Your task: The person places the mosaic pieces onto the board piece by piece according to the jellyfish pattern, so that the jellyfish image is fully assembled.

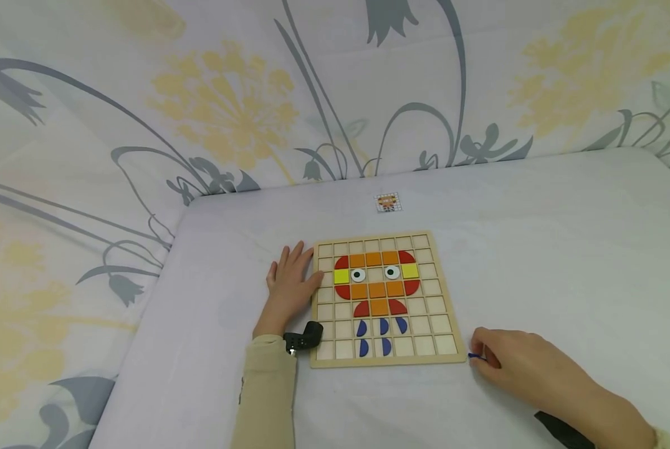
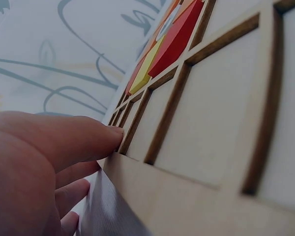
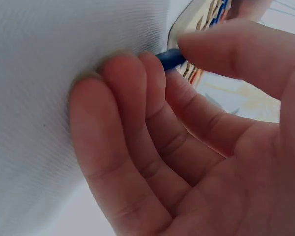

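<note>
A wooden grid board [image 1: 444,308] lies on the white cloth, with red, orange, yellow and blue pieces in its cells. Two eye pieces [image 1: 392,272] sit in the upper part of the pattern. Several blue half-round pieces [image 1: 384,325] fill cells in the two lowest rows. My left hand [image 1: 291,287] rests at the board's left edge, thumb touching the frame and fingers spread on the cloth. Off the board's lower right corner, my right hand [image 1: 516,362] pinches a small blue piece [image 3: 171,59] between thumb and fingers; its full shape is hidden.
A small printed picture card [image 1: 388,202] lies on the cloth beyond the board. Flower-patterned fabric [image 1: 234,100] rises behind and to the left of the white surface [image 1: 564,249]. A black strap device [image 1: 306,337] is on the left wrist.
</note>
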The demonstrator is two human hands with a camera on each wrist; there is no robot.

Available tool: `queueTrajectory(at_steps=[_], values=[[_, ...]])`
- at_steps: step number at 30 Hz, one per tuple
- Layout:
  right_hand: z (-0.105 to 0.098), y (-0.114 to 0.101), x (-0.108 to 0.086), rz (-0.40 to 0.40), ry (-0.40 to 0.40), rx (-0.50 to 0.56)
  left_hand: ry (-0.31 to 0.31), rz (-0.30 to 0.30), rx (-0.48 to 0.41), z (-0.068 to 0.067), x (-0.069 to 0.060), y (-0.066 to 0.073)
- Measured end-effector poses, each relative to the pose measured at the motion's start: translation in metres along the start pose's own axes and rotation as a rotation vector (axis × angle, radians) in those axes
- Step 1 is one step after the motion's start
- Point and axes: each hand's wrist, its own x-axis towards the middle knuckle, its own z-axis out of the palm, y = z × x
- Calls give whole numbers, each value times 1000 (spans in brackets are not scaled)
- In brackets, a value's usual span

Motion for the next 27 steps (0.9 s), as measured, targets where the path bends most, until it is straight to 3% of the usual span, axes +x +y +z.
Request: queueTrajectory(at_steps=[3, 12, 21, 27], values=[[-1, 1, -1, -13, 5, 12, -8, -3, 3, 0, 0, 0], [-5, -6, 6, -164, 29, 147, -9, -2, -2, -1, -1, 2], [-9, -25, 28, -274, 46, 189, -6, 14, 3, -1, -1, 2], [-6, -37, 44, -297, 31, 242, -12, 7, 5, -2, -1, 0]])
